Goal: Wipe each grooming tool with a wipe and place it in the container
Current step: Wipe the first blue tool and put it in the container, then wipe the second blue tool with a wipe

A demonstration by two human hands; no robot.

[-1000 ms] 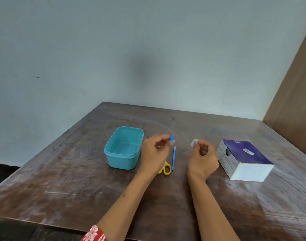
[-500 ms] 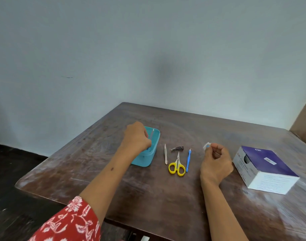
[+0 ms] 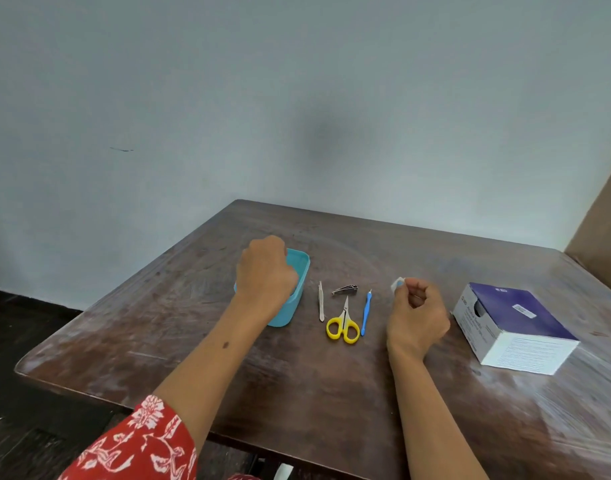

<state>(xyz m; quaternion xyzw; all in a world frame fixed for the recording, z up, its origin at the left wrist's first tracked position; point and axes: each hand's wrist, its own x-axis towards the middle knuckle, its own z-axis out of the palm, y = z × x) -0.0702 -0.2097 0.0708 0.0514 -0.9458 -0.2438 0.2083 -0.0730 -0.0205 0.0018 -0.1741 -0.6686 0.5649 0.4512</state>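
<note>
A teal container (image 3: 300, 292) stands on the wooden table (image 3: 332, 386). My left hand (image 3: 264, 271) is over it, fingers curled down inside; whatever they hold is hidden. My right hand (image 3: 416, 315) hovers to the right, pinching a small white wipe (image 3: 397, 283) between thumb and finger. Between the hands lie a pale tweezers (image 3: 320, 301), a metal nail clipper (image 3: 345, 289), yellow-handled scissors (image 3: 343, 323) and a thin blue-handled tool (image 3: 366, 311).
A purple and white box (image 3: 515, 323) sits at the right of the table, close to my right hand. A grey wall rises behind the table. The table's left and front edges drop to a dark floor.
My left hand carried a blue-tipped tool from the middle of the table leftward and lowered into the container. The right hand kept the wipe. The view swung left.
</note>
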